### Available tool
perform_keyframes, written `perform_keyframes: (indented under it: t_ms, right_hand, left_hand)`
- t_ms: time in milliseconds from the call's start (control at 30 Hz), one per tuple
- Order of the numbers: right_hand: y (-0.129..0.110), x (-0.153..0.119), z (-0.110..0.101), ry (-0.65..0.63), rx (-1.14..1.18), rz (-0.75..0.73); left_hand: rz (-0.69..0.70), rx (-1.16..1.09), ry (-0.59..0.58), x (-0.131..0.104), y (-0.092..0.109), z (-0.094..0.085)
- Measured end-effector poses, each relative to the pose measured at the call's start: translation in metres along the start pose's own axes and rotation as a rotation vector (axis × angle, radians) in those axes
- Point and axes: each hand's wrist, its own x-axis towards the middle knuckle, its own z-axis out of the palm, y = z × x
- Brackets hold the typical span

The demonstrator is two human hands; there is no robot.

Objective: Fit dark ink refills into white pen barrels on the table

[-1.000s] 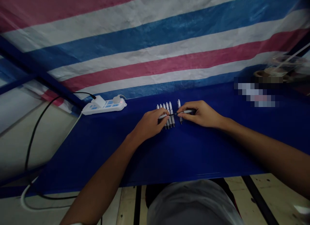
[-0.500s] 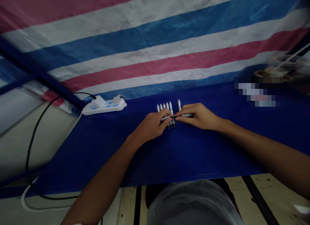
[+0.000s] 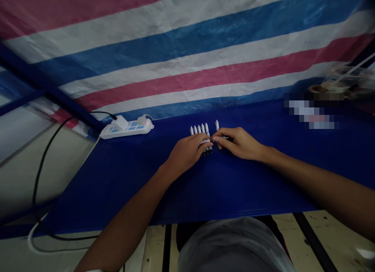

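Both hands meet over a row of white pens (image 3: 206, 128) on a blue table. My left hand (image 3: 190, 149) is closed in a pinch on a white pen (image 3: 206, 140) held crosswise above the row. My right hand (image 3: 237, 141) pinches the right end of that same pen, fingertips close to those of my left hand. Much of the held pen is hidden by the fingers. Another single white pen (image 3: 216, 124) lies apart from the row, its lower part behind my right hand. Dark tips of the row's pens show below my left fingers.
A white power strip (image 3: 127, 128) with plugs and a black cable lies at the table's back left. Behind the table (image 3: 234, 186) hangs a striped plastic sheet (image 3: 187, 49). Towards the back right are a blurred-out item (image 3: 310, 115) and a clear bag (image 3: 348, 78).
My right hand's fingers have shifted and curled round the pen, so its white right part no longer shows. My left hand has moved slightly to the right.
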Motion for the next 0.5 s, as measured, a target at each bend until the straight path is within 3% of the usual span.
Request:
perform_keyframes:
  t_ms: [500]
  right_hand:
    - [0.0025, -0.0014, -0.0061, -0.010, -0.022, -0.031]
  left_hand:
    - [-0.002, -0.027, -0.027, -0.0007, -0.0019, -0.0071]
